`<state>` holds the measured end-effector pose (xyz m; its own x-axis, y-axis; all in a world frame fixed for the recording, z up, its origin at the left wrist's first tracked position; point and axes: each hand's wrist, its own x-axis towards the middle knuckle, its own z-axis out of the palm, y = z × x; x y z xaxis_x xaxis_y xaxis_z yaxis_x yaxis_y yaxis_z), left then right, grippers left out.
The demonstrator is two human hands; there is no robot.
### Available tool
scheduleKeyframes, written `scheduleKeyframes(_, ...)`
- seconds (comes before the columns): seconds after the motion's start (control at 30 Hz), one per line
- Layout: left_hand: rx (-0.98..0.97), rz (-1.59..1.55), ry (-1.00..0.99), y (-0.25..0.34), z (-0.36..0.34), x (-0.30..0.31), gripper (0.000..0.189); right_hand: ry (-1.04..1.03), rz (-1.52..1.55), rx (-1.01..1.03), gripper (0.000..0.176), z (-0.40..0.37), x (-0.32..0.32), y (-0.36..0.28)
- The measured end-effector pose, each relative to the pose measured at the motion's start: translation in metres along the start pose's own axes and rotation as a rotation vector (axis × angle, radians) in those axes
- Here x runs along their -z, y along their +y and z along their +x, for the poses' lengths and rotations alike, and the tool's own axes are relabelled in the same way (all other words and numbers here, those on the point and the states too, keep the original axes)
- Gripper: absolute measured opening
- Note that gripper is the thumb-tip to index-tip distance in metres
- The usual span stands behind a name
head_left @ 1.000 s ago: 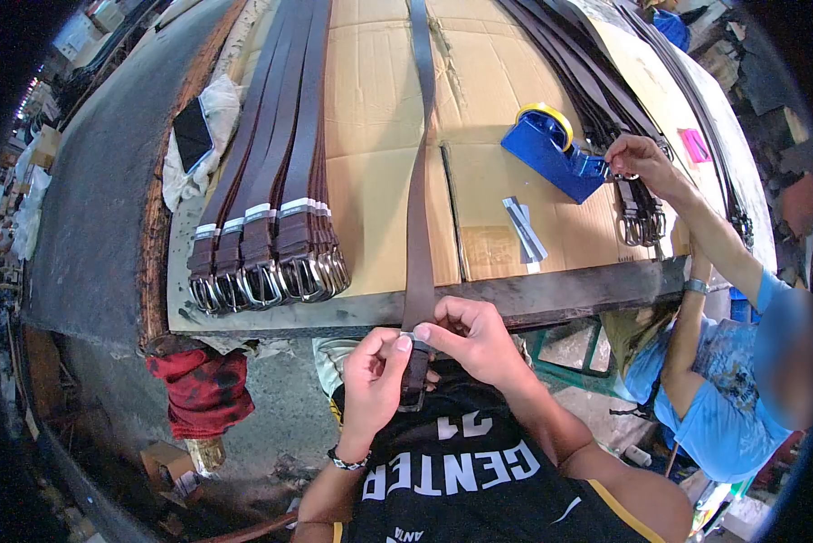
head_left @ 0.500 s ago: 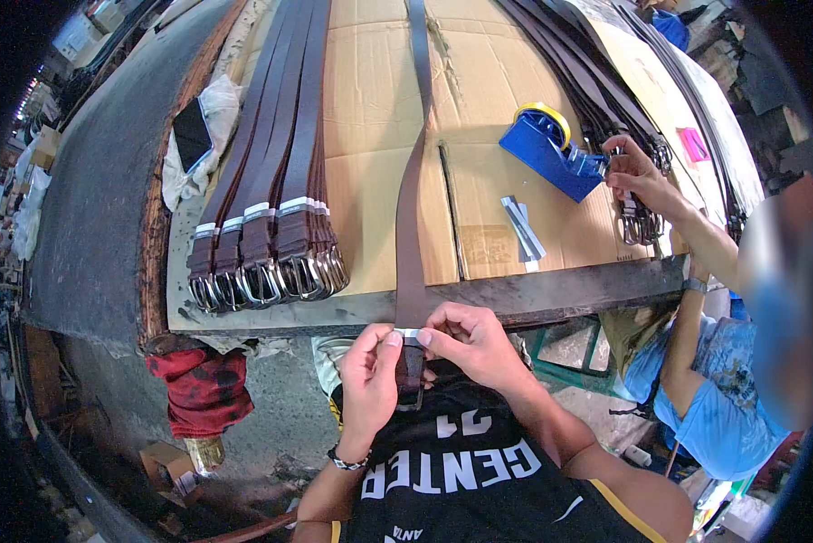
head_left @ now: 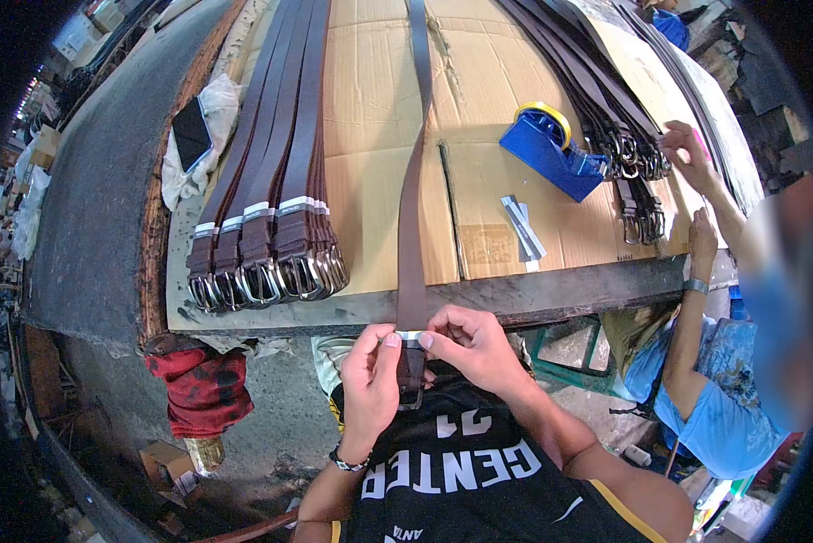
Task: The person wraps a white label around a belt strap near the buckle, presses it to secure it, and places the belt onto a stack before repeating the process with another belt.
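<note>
A dark brown belt (head_left: 412, 231) runs down the middle of the cardboard and over the table's front edge to me. My left hand (head_left: 372, 371) pinches its left side near the buckle end, thumb on a white paper label (head_left: 408, 338). On the other side my right hand (head_left: 475, 348) pinches the belt and the label's right end between thumb and fingers. Just below the label hangs the buckle (head_left: 411, 396), partly hidden by my fingers and dark against the black jersey.
Left of the belt lie several stacked belts with labels and metal buckles (head_left: 266, 281). A blue tape dispenser (head_left: 551, 158), loose label strips (head_left: 522, 231) and more dark belts (head_left: 637, 154) lie to the right. A co-worker's hand (head_left: 691, 158) reaches over the table there.
The co-worker's hand has moved right, away from the tape dispenser. My hands and the belt stay almost in place, with the label now lying straighter across the belt.
</note>
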<state>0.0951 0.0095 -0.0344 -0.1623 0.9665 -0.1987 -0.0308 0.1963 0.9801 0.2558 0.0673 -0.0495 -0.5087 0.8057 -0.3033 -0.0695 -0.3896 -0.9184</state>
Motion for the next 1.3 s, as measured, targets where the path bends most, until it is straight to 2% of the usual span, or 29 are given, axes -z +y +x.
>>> scheduleKeyframes(0.27,0.003,-0.017,0.045,0.001,-0.002,-0.005,0.023,0.047,-0.14,0.027,0.019,-0.001,0.001,0.004)
scheduleKeyframes(0.37,0.046,-0.1,0.014,-0.005,-0.003,-0.002,0.024,0.051,-0.053,-0.063,0.014,-0.003,-0.003,-0.004)
scheduleKeyframes(0.47,0.063,-0.185,0.043,-0.005,-0.004,-0.006,0.02,0.048,-0.124,-0.045,0.014,-0.005,0.0,-0.003)
scheduleKeyframes(0.57,0.051,-0.197,0.072,-0.007,-0.004,-0.01,0.017,0.041,0.023,-0.084,0.015,-0.007,0.001,0.002)
scheduleKeyframes(0.7,0.095,-0.235,0.074,-0.009,-0.005,-0.013,0.016,0.06,-0.029,-0.032,0.015,-0.01,0.002,0.003)
scheduleKeyframes(0.8,0.035,-0.099,0.086,-0.011,-0.004,-0.01,0.014,0.088,-0.039,-0.019,0.015,-0.01,0.001,0.01)
scheduleKeyframes(1.1,0.013,-0.135,0.084,-0.002,-0.001,-0.009,0.013,0.089,-0.04,-0.016,0.012,-0.007,-0.004,0.008)
scheduleKeyframes(1.2,0.084,-0.196,0.072,-0.004,-0.002,-0.01,0.013,0.072,-0.055,-0.016,0.012,-0.006,-0.003,0.006)
scheduleKeyframes(1.3,0.04,-0.142,0.067,-0.004,-0.002,-0.01,0.014,0.036,-0.055,-0.025,0.012,-0.006,0.0,0.0)
